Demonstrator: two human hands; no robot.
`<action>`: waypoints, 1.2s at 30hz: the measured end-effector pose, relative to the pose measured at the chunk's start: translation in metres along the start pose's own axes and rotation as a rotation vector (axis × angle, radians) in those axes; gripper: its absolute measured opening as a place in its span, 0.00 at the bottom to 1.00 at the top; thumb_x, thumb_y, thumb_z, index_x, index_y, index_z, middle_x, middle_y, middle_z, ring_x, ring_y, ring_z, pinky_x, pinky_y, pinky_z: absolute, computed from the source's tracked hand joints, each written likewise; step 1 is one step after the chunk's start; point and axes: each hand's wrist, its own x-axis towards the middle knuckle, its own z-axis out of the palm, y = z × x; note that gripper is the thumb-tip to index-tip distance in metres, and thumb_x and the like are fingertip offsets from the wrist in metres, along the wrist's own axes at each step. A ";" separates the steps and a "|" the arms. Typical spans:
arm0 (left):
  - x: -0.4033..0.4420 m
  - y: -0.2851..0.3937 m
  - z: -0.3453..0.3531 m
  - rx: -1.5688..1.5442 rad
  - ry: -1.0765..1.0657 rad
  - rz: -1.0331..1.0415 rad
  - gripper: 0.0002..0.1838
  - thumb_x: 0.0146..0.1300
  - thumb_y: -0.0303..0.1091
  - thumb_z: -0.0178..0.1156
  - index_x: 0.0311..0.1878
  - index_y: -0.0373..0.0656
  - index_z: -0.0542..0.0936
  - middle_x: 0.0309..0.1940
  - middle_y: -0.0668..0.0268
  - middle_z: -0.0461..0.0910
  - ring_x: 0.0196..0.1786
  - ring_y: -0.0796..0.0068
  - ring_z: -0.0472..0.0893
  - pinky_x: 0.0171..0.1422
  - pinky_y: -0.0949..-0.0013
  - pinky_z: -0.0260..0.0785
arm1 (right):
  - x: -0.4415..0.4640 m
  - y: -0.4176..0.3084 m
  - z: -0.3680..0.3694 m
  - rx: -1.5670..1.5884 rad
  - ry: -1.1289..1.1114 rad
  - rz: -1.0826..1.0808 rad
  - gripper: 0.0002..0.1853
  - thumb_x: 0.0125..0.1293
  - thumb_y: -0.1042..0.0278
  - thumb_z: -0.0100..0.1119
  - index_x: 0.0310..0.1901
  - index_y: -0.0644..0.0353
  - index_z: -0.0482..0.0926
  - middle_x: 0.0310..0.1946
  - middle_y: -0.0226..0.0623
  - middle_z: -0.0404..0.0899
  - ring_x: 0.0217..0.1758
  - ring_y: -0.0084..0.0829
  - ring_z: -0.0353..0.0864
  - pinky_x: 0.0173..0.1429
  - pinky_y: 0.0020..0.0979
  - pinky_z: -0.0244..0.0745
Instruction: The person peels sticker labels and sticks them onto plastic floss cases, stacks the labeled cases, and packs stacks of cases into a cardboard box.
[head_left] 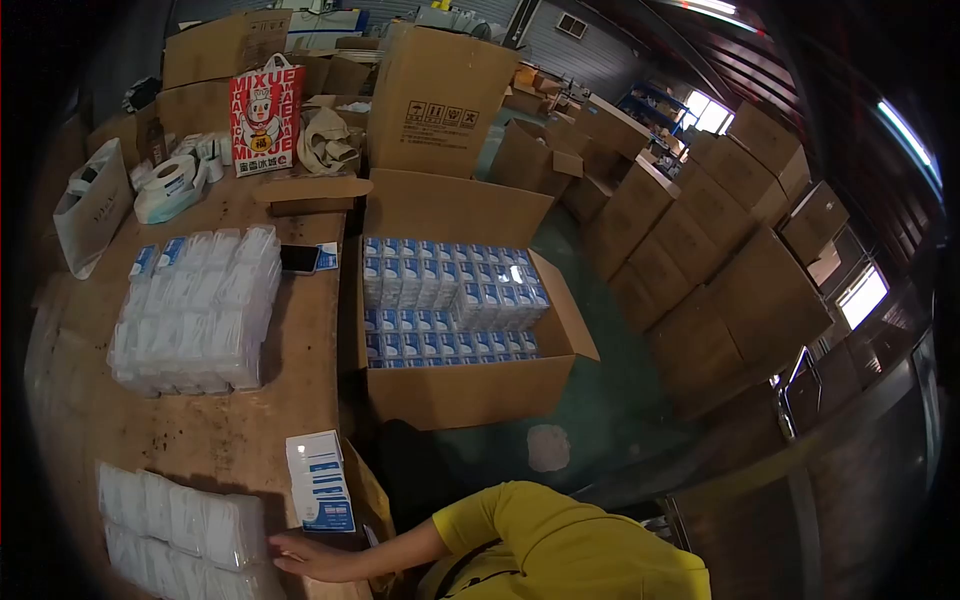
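Note:
My right hand point(318, 560) reaches in from the lower right, its fingers stretched out against the near side of a block of clear plastic boxes point(185, 520). The boxes stand packed close together at the lower left of the table, with whitish contents. My left hand is out of view. Just above my right hand lies a fanned stack of blue-and-white printed cards point(322, 485). Farther up the table stands a second, taller block of clear plastic boxes point(195, 315), with blue labels showing on a couple of them.
Right of the wooden table point(290, 405), an open carton point(470, 395) holds rows of blue-labelled boxes. A phone point(299, 260), tape rolls point(168, 175), a white bag point(92, 208) and a red-and-white bag point(267, 120) lie farther back. Stacked cartons point(700, 260) stand at right.

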 end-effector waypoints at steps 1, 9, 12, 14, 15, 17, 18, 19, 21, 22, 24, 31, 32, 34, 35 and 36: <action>-0.007 0.004 0.002 -0.002 -0.001 -0.001 0.19 0.69 0.39 0.35 0.53 0.37 0.68 0.52 0.57 0.68 0.52 0.70 0.70 0.55 0.67 0.60 | -0.007 0.005 -0.010 -0.198 -0.098 -0.145 0.33 0.66 0.45 0.41 0.63 0.62 0.55 0.61 0.43 0.59 0.66 0.37 0.54 0.68 0.35 0.49; -0.063 0.029 0.020 0.012 0.019 -0.040 0.18 0.69 0.38 0.36 0.52 0.37 0.69 0.50 0.57 0.68 0.50 0.70 0.71 0.53 0.68 0.62 | 0.004 0.066 -0.077 -1.406 -0.193 -0.779 0.34 0.60 0.41 0.45 0.60 0.59 0.63 0.63 0.41 0.57 0.70 0.41 0.45 0.71 0.50 0.31; -0.081 0.035 0.026 0.028 0.034 -0.057 0.18 0.69 0.38 0.37 0.52 0.37 0.69 0.50 0.57 0.69 0.50 0.70 0.71 0.53 0.68 0.62 | 0.005 0.058 -0.076 -1.500 -0.138 -0.909 0.36 0.57 0.38 0.46 0.60 0.57 0.64 0.63 0.40 0.57 0.70 0.41 0.45 0.71 0.51 0.28; -0.092 0.037 0.030 0.040 0.047 -0.070 0.18 0.69 0.38 0.37 0.52 0.37 0.69 0.49 0.57 0.69 0.49 0.70 0.71 0.52 0.68 0.63 | -0.001 0.044 -0.084 -1.586 -0.080 -0.957 0.37 0.55 0.38 0.49 0.59 0.58 0.65 0.63 0.41 0.58 0.70 0.41 0.46 0.70 0.52 0.29; -0.098 0.038 0.030 0.045 0.052 -0.075 0.17 0.69 0.37 0.37 0.51 0.37 0.69 0.49 0.57 0.69 0.49 0.70 0.71 0.52 0.68 0.63 | -0.003 0.039 -0.090 -1.647 -0.060 -0.942 0.37 0.53 0.39 0.50 0.59 0.58 0.65 0.62 0.41 0.59 0.69 0.41 0.47 0.70 0.52 0.30; -0.105 0.039 0.031 0.062 0.062 -0.081 0.17 0.69 0.37 0.37 0.51 0.37 0.69 0.49 0.57 0.69 0.49 0.70 0.71 0.51 0.69 0.63 | -0.004 0.036 -0.104 -1.654 -0.042 -0.916 0.36 0.49 0.43 0.57 0.56 0.58 0.68 0.60 0.43 0.62 0.68 0.40 0.52 0.70 0.54 0.32; -0.109 0.038 0.031 0.070 0.070 -0.087 0.17 0.69 0.37 0.37 0.51 0.37 0.69 0.49 0.57 0.69 0.49 0.70 0.72 0.51 0.69 0.63 | -0.003 0.036 -0.112 -1.623 -0.068 -0.935 0.33 0.49 0.46 0.57 0.55 0.58 0.69 0.59 0.42 0.63 0.67 0.39 0.53 0.70 0.53 0.33; -0.112 0.039 0.031 0.076 0.078 -0.093 0.17 0.69 0.37 0.37 0.51 0.36 0.69 0.49 0.57 0.69 0.48 0.70 0.72 0.51 0.69 0.64 | -0.003 0.037 -0.118 -1.591 -0.097 -0.954 0.31 0.50 0.50 0.58 0.54 0.58 0.70 0.58 0.41 0.64 0.66 0.39 0.55 0.70 0.53 0.34; -0.118 0.038 0.030 0.090 0.092 -0.099 0.17 0.69 0.37 0.38 0.51 0.36 0.69 0.48 0.57 0.69 0.48 0.70 0.72 0.50 0.69 0.64 | 0.002 0.042 -0.127 -1.538 -0.129 -1.034 0.25 0.51 0.56 0.58 0.51 0.58 0.72 0.56 0.39 0.67 0.64 0.37 0.58 0.69 0.53 0.37; -0.121 0.037 0.028 0.096 0.098 -0.103 0.16 0.69 0.37 0.38 0.51 0.36 0.69 0.48 0.57 0.69 0.48 0.70 0.72 0.50 0.69 0.64 | 0.005 0.043 -0.130 -1.515 -0.131 -1.093 0.22 0.51 0.60 0.57 0.49 0.58 0.73 0.54 0.38 0.68 0.62 0.37 0.60 0.69 0.53 0.38; -0.125 0.036 0.025 0.107 0.115 -0.110 0.16 0.69 0.36 0.38 0.50 0.36 0.69 0.48 0.57 0.70 0.47 0.70 0.72 0.50 0.69 0.65 | 0.007 0.046 -0.130 -1.455 -0.153 -1.180 0.16 0.51 0.66 0.56 0.44 0.58 0.76 0.50 0.36 0.71 0.60 0.35 0.63 0.69 0.52 0.40; -0.143 0.030 0.010 0.136 0.162 -0.110 0.15 0.69 0.35 0.39 0.50 0.36 0.70 0.47 0.57 0.70 0.46 0.71 0.73 0.48 0.70 0.66 | 0.011 0.036 -0.122 -1.441 -0.280 -1.092 0.01 0.44 0.72 0.57 0.21 0.57 0.78 0.27 0.36 0.77 0.39 0.35 0.75 0.65 0.40 0.55; -0.145 0.028 0.006 0.140 0.173 -0.110 0.15 0.69 0.35 0.39 0.49 0.36 0.70 0.46 0.58 0.70 0.46 0.71 0.73 0.48 0.70 0.66 | 0.011 0.035 -0.119 -1.476 -0.299 -1.021 0.01 0.43 0.72 0.57 0.19 0.57 0.77 0.23 0.36 0.76 0.35 0.35 0.76 0.64 0.37 0.58; -0.153 0.025 -0.003 0.145 0.189 -0.112 0.15 0.69 0.35 0.39 0.49 0.36 0.70 0.46 0.58 0.70 0.45 0.71 0.73 0.48 0.70 0.66 | 0.009 0.037 -0.121 -1.376 -0.240 -1.079 0.01 0.41 0.73 0.58 0.17 0.57 0.77 0.21 0.37 0.75 0.30 0.36 0.75 0.60 0.35 0.62; -0.157 0.023 -0.009 0.139 0.198 -0.114 0.15 0.69 0.35 0.39 0.49 0.36 0.70 0.46 0.58 0.70 0.45 0.71 0.74 0.47 0.70 0.67 | 0.007 0.037 -0.123 -1.325 -0.212 -1.107 0.02 0.40 0.73 0.58 0.16 0.58 0.76 0.19 0.38 0.75 0.27 0.37 0.75 0.58 0.33 0.63; -0.162 0.021 -0.015 0.132 0.205 -0.107 0.15 0.69 0.35 0.39 0.49 0.36 0.70 0.46 0.58 0.70 0.45 0.71 0.74 0.47 0.70 0.67 | 0.007 0.036 -0.123 -1.227 -0.228 -1.080 0.02 0.38 0.72 0.58 0.15 0.60 0.77 0.18 0.41 0.75 0.26 0.41 0.75 0.57 0.35 0.65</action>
